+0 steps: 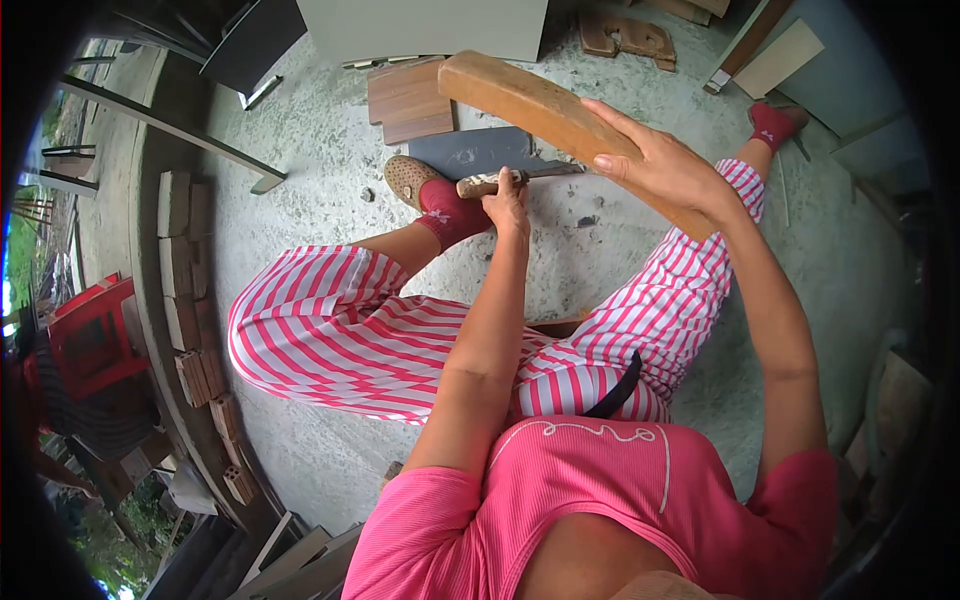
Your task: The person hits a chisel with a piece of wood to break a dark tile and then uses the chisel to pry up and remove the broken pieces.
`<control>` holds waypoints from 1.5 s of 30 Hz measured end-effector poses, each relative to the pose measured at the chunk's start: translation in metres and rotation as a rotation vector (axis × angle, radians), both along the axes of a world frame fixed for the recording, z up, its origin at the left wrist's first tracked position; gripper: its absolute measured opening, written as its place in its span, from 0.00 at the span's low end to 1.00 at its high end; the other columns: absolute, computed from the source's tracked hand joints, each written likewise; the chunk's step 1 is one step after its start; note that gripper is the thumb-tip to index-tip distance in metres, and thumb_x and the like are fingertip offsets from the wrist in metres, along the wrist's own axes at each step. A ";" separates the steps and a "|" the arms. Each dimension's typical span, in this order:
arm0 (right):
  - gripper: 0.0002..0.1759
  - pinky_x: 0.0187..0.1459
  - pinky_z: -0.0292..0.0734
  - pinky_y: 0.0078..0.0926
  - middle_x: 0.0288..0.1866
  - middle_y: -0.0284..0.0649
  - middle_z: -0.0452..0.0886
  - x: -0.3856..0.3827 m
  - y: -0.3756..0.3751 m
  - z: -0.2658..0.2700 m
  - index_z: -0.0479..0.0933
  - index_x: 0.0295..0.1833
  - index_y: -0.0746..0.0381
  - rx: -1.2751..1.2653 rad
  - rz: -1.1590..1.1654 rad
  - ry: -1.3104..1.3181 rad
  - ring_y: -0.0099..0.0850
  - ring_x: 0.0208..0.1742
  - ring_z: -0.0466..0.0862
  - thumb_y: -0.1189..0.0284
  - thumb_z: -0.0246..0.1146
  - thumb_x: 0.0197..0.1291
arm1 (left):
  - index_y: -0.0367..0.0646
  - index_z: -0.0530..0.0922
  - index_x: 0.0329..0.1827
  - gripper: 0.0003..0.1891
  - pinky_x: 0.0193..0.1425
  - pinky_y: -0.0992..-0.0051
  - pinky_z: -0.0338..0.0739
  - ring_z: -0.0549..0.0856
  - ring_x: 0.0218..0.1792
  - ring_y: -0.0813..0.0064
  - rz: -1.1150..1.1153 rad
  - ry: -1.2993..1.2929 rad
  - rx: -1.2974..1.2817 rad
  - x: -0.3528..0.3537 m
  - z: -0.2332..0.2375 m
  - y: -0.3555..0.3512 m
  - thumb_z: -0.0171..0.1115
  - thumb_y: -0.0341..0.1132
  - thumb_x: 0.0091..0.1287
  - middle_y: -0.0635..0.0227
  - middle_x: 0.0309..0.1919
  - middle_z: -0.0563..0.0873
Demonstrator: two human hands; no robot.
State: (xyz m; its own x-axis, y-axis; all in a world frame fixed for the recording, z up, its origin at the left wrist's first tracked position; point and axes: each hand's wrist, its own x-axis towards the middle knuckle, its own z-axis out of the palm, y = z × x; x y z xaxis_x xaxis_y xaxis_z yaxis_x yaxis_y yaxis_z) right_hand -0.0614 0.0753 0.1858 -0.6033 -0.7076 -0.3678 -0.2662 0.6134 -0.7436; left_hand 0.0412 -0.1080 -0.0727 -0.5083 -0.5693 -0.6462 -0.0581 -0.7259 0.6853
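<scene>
My left hand is closed around a tool with a worn, pale-flecked wooden handle. A narrow dark blade sticks out from it to the right, its exact kind unclear. With the thumb on the near face and the fingers over the far side, my right hand grips a long, slightly curved piece of wood. That wood slants from the upper middle down to my right leg, above the blade. Beneath the tool, a dark grey board lies on the floor by my left shoe.
I sit with both legs spread on a rough concrete floor. Brown wood-grain panels lie ahead, and a cut wooden block sits farther off. Stacked bricks line the left side near a red chair. Boards lean at upper right.
</scene>
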 end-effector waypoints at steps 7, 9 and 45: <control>0.38 0.64 0.65 0.30 0.69 0.47 0.66 0.026 0.063 -0.047 0.55 0.74 0.58 -0.457 -0.426 -0.051 0.38 0.67 0.68 0.52 0.56 0.65 | 0.42 0.64 0.54 0.24 0.48 0.67 0.81 0.81 0.44 0.70 -0.059 0.054 -0.150 -0.023 0.035 0.008 0.67 0.37 0.61 0.64 0.45 0.77; 0.39 0.57 0.70 0.27 0.64 0.46 0.69 0.035 0.074 -0.041 0.54 0.74 0.59 -0.513 -0.564 -0.243 0.34 0.59 0.73 0.51 0.56 0.64 | 0.42 0.64 0.54 0.24 0.48 0.69 0.79 0.79 0.45 0.72 -0.065 0.140 -0.261 -0.033 0.057 0.006 0.67 0.37 0.62 0.64 0.45 0.76; 0.29 0.36 0.78 0.27 0.37 0.42 0.76 0.090 0.107 -0.159 0.66 0.56 0.64 -1.268 -1.072 -1.051 0.30 0.34 0.79 0.48 0.53 0.65 | 0.40 0.76 0.44 0.15 0.45 0.75 0.74 0.77 0.38 0.78 -1.704 0.256 -0.875 -0.143 0.100 0.077 0.60 0.30 0.53 0.71 0.36 0.81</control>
State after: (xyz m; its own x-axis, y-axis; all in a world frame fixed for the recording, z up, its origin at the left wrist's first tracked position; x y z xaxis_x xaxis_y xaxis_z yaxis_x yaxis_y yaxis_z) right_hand 0.0286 0.1820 0.0272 -0.8079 -0.3604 -0.4663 0.5558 -0.7291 -0.3994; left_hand -0.1022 -0.0310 0.0277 -0.8137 0.4770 -0.3322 -0.0801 0.4740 0.8769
